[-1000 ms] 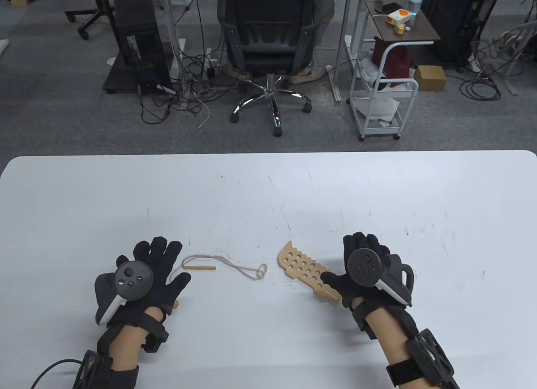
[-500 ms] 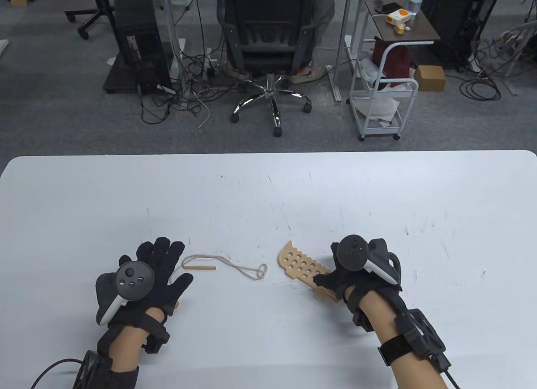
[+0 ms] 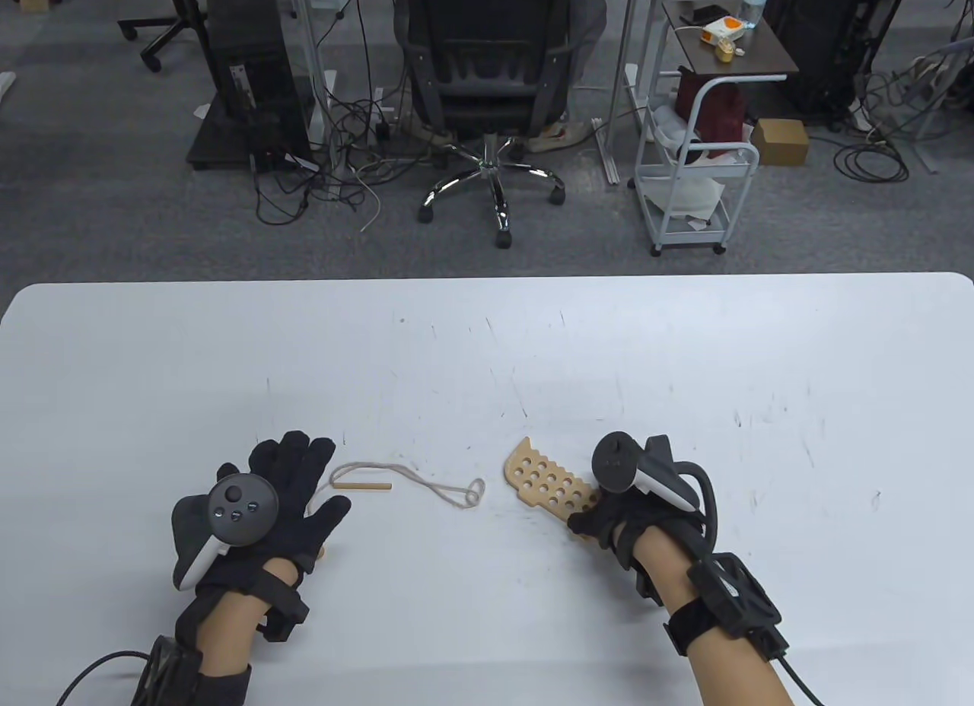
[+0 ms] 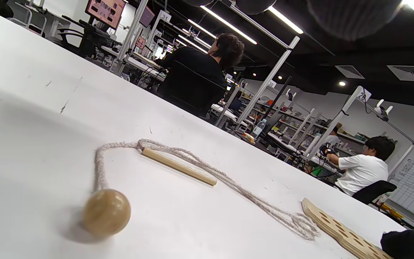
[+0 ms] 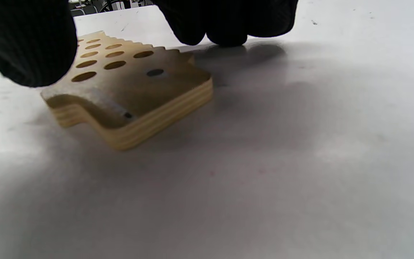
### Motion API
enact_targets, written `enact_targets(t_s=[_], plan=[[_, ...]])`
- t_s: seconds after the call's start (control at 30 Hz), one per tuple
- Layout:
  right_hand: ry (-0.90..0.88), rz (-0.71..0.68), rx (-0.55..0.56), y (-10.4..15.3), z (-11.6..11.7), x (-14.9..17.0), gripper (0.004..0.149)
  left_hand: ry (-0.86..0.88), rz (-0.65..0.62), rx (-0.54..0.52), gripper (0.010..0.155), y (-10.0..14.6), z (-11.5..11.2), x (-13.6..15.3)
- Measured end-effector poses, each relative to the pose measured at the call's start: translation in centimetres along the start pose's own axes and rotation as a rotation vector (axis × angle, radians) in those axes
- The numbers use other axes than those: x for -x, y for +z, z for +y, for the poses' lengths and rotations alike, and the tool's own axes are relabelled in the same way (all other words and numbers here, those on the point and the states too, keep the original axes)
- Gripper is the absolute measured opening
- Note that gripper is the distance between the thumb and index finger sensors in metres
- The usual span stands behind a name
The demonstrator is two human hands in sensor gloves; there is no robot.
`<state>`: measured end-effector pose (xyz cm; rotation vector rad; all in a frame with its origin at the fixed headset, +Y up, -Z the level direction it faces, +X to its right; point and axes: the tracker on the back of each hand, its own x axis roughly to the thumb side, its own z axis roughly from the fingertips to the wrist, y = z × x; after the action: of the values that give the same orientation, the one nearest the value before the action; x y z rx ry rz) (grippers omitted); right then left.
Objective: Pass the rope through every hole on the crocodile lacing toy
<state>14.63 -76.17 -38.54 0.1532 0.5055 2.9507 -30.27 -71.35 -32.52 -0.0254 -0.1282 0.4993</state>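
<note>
Right hand [image 3: 609,508] now seemingly gripping crocodile [image 3: 544,487]

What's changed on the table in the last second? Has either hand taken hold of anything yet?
The right hand rolled from lying flat over the tan wooden crocodile board with round holes to curling its thumb and fingers at the board's near end, whose edge now looks slightly raised in the right wrist view. The left hand stayed flat and open; the beige rope with its wooden needle and wooden ball did not move.

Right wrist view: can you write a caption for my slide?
Gloved fingers close on the holed wooden crocodile toy on a white table.
</note>
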Motion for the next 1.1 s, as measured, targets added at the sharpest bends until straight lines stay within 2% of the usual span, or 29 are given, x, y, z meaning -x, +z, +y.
enact_targets(t_s=[0.27,0.43,0.63,0.9,1.1], plan=[[0.042,0.019,-0.013,0.0,0.1,-0.7,0.085,0.01,-0.007,-0.003,0.079,0.1,0.1,0.0],[0.041,0.0,-0.007,0.3,0.5,-1.1,0.088,0.014,-0.011,0.0,0.079,0.1,0.1,0.0],[0.078,-0.017,0.002,0.6,0.3,-2.2,0.081,0.018,-0.011,0.0,0.08,0.2,0.1,-0.1],[-0.074,0.008,-0.008,0.5,0.7,-1.6,0.084,0.021,-0.011,-0.001,0.08,0.2,0.2,-0.1],[-0.065,-0.004,0.042,0.8,0.6,-1.9,0.083,0.032,-0.013,0.0,0.08,0.3,0.2,-0.1]])
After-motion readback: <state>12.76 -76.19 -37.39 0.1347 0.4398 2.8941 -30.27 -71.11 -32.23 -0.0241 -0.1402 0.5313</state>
